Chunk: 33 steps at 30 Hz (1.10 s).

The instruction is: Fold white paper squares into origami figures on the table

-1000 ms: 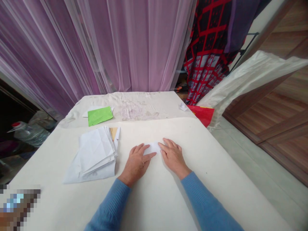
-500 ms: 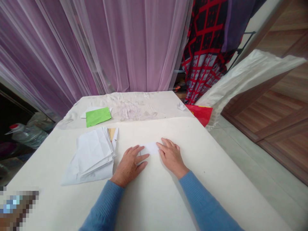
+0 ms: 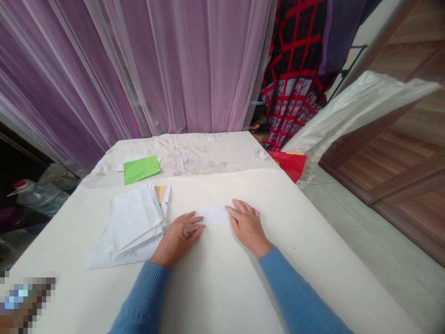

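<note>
A small folded white paper [image 3: 214, 215] lies flat on the white table [image 3: 222, 283] between my hands. My left hand [image 3: 177, 236] rests palm down with its fingers stretched out, the fingertips touching the paper's left end. My right hand [image 3: 246, 225] lies flat too, fingers spread, pressing on the paper's right end. Both arms wear blue sleeves.
A stack of creased white sheets [image 3: 134, 222] lies left of my left hand, with a tan paper [image 3: 162, 192] peeking out behind it. A green sheet [image 3: 141, 169] lies further back. A red bag [image 3: 290, 163] sits off the table's right corner. Purple curtains hang behind.
My left hand has slid to the left along the paper, uncovering more of it. My right hand has stayed in place on the right end.
</note>
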{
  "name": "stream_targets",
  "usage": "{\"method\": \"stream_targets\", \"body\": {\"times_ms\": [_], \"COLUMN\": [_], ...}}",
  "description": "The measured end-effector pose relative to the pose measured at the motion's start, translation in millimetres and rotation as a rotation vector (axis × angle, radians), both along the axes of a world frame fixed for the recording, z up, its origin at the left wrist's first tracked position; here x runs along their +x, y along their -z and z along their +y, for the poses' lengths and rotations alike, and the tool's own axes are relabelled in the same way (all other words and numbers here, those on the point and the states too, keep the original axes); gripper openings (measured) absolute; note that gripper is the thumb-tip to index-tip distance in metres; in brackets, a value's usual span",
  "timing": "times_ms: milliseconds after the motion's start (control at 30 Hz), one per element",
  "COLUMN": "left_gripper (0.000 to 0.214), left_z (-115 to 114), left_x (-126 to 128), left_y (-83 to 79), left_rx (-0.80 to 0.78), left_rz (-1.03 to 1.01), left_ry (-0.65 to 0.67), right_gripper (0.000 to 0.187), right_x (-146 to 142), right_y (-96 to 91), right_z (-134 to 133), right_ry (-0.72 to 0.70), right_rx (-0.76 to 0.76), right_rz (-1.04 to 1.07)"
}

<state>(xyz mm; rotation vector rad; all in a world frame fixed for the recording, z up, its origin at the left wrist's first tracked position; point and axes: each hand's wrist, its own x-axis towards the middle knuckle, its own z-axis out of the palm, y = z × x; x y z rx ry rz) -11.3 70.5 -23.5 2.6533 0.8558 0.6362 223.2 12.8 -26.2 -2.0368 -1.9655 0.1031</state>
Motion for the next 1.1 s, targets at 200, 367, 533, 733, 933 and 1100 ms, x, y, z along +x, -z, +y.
{"method": "stream_targets", "body": {"times_ms": [200,367,533,733,933,1100], "left_gripper": [0.023,0.01,0.006,0.012,0.006,0.003], "left_z": [-6.1,-13.7,-17.1,-16.9,-15.5,-15.0], "left_x": [2.1,20.1,35.6,37.0,37.6,37.0], "left_y": [-7.6,-9.9,1.4,11.3,11.9,13.6], "left_rx": [-0.006,0.048,0.062,0.009,-0.01,0.004], "left_rz": [-0.037,-0.103,-0.1,-0.068,-0.032,-0.024], "left_ry": [-0.109,-0.279,-0.499,-0.473,-0.464,-0.461], "right_gripper": [0.039,0.037,0.034,0.025,0.012,0.021], "right_x": [-0.6,-1.4,-2.2,-10.0,-28.1,-36.8], "right_y": [-0.5,-0.4,2.7,1.7,-1.8,3.9], "right_z": [-1.3,-1.6,-1.6,-1.3,-0.7,0.6], "right_ry": [-0.006,-0.001,-0.004,-0.074,0.025,0.079], "right_rx": [0.027,0.053,0.108,0.141,0.106,0.159], "right_rz": [-0.014,-0.002,0.046,0.126,0.134,0.119]}}
